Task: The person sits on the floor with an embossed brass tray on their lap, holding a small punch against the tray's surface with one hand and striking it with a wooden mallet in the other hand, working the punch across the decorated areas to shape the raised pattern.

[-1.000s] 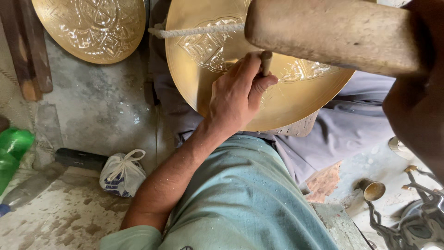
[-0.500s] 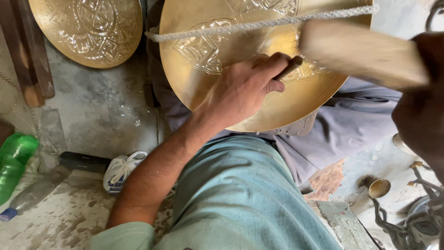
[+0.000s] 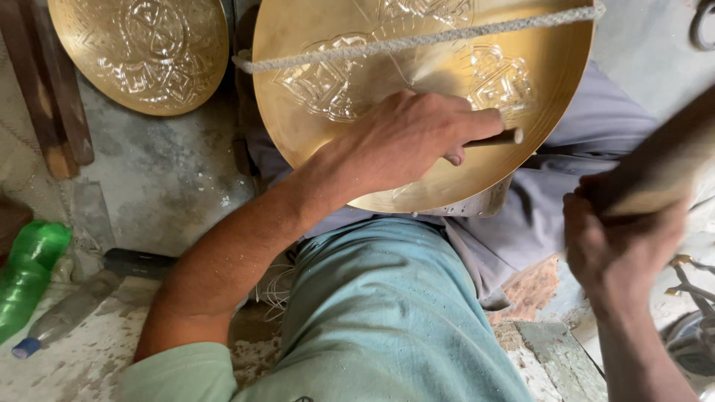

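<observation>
Leaning against the grey concrete floor (image 3: 171,171) at upper left: one second round embossed brass tray (image 3: 141,52), with dark wooden slats (image 3: 45,112) beside it. Lying at the left edge: one green plastic bottle (image 3: 30,275) and one clear plastic bottle with a blue cap (image 3: 63,316). Crossing the face of the large round engraved brass tray (image 3: 357,45): one twisted pale rope (image 3: 417,41), running just above the knuckles. Resting tilted over grey-trousered legs (image 3: 581,149), with a teal-clad knee (image 3: 387,320) filling the foreground and hiding the tray's lower edge.

Pressing down on that tray, left hand (image 3: 406,145) with fingers (image 3: 477,123) wrapped tight around one thin wooden-handled chisel (image 3: 499,138), its end poking out past the fingertips toward the right rim. Gripping one blurred wooden mallet (image 3: 663,167), right hand (image 3: 618,246) with fingers closed around the handle, well apart from the chisel. Counting two brass trays, two bottles, one chisel, one mallet.
</observation>
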`<state>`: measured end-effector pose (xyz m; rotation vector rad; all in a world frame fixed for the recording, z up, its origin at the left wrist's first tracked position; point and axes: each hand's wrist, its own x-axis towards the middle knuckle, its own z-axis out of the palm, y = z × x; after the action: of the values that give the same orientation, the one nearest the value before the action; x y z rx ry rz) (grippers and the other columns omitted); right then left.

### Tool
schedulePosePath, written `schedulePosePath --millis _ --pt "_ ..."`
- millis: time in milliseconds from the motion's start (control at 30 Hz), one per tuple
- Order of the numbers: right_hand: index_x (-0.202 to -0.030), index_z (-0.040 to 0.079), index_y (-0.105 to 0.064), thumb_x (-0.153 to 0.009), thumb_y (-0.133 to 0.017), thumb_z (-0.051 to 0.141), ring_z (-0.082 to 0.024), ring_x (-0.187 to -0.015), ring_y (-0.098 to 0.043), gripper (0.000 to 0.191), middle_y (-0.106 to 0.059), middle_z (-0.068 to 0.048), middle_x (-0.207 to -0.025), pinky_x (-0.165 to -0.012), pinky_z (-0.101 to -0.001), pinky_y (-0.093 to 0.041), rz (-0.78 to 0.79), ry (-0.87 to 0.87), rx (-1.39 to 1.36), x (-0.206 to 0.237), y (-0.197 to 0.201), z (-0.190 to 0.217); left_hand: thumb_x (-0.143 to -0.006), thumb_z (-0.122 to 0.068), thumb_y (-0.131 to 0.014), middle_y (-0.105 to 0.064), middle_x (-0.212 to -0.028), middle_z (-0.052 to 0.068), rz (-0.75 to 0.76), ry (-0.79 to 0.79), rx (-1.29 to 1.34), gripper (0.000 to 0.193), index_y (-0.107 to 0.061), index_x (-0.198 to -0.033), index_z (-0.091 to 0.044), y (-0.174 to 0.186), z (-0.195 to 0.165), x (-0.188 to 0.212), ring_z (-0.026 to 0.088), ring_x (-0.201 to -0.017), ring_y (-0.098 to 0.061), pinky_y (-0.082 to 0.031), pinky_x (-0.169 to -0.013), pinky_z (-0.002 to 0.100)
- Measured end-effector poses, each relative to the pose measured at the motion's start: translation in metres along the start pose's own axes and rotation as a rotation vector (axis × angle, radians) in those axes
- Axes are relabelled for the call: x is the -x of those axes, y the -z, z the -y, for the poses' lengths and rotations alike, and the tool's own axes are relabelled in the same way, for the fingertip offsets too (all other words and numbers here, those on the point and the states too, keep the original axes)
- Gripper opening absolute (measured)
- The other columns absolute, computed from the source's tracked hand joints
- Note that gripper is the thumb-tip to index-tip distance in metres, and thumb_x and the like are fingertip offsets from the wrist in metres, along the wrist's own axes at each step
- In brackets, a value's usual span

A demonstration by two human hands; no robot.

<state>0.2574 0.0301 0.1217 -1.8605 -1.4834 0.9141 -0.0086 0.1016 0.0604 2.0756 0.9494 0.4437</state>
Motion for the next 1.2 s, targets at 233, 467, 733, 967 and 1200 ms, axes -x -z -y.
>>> schedulePosePath --millis 233,467,733,967,1200 --pt "-0.131 -0.008 -0.056 -0.100 -0.062 -0.014 -0.028 -0.092 -0.071 0.032 -0.069 -0.023 -0.110 -0.077 -0.0320 -0.057 0.089 0.338 0.647 -0.010 0.023 -0.018 -0.096 -0.023 -0.075 -0.068 -0.093 0.008 -0.259 0.061 0.102 0.035 -0.052 -0.118 -0.007 -0.013 0.008 0.016 0.022 -0.077 -0.072 -0.057 -0.062 0.038" --pt "-0.123 -0.004 -0.055 -0.098 -0.061 -0.005 -0.019 -0.078 -0.069 0.026 -0.064 -0.012 -0.100 -0.070 -0.0299 -0.059 0.221 -0.065 0.125 -0.043 0.033 -0.001 -0.099 -0.024 -0.075 -0.063 -0.093 0.010 -0.310 0.019 0.150 0.037 -0.049 -0.117 -0.006 -0.017 0.013 0.031 0.028 -0.083 -0.070 -0.055 -0.069 0.044" --pt "-0.133 -0.008 -0.057 -0.110 -0.058 -0.012 -0.030 -0.093 -0.071 0.023 -0.066 -0.023 -0.110 -0.082 -0.0329 -0.058 0.207 0.513 0.612 -0.039 0.038 -0.018 -0.098 -0.024 -0.074 -0.067 -0.099 0.009 -0.222 -0.018 0.104 0.034 -0.053 -0.121 -0.009 -0.007 0.003 0.024 0.029 -0.089 -0.071 -0.056 -0.073 0.044" --pt "-0.122 -0.008 -0.057 -0.101 -0.063 -0.011 -0.029 -0.090 -0.068 0.022 -0.069 -0.021 -0.104 -0.078 -0.0345 -0.055 0.075 0.221 0.378 0.020 0.016 -0.044 -0.097 -0.007 -0.062 -0.071 -0.086 0.004 0.055 -0.088 0.035 0.022 -0.059 -0.119 -0.012 -0.001 0.000 -0.005 0.022 -0.081 -0.076 -0.060 -0.064 0.038" --pt "-0.122 0.001 -0.061 -0.095 -0.063 0.009 -0.018 -0.068 -0.061 0.028 -0.065 -0.009 -0.092 -0.056 -0.0324 -0.049 -0.153 -0.388 -0.410 0.083 -0.028 -0.054 -0.099 -0.011 -0.054 -0.069 -0.075 0.005 0.334 -0.151 -0.079 0.022 -0.063 -0.116 -0.021 0.000 -0.015 -0.026 0.020 -0.069 -0.074 -0.058 -0.055 0.035"
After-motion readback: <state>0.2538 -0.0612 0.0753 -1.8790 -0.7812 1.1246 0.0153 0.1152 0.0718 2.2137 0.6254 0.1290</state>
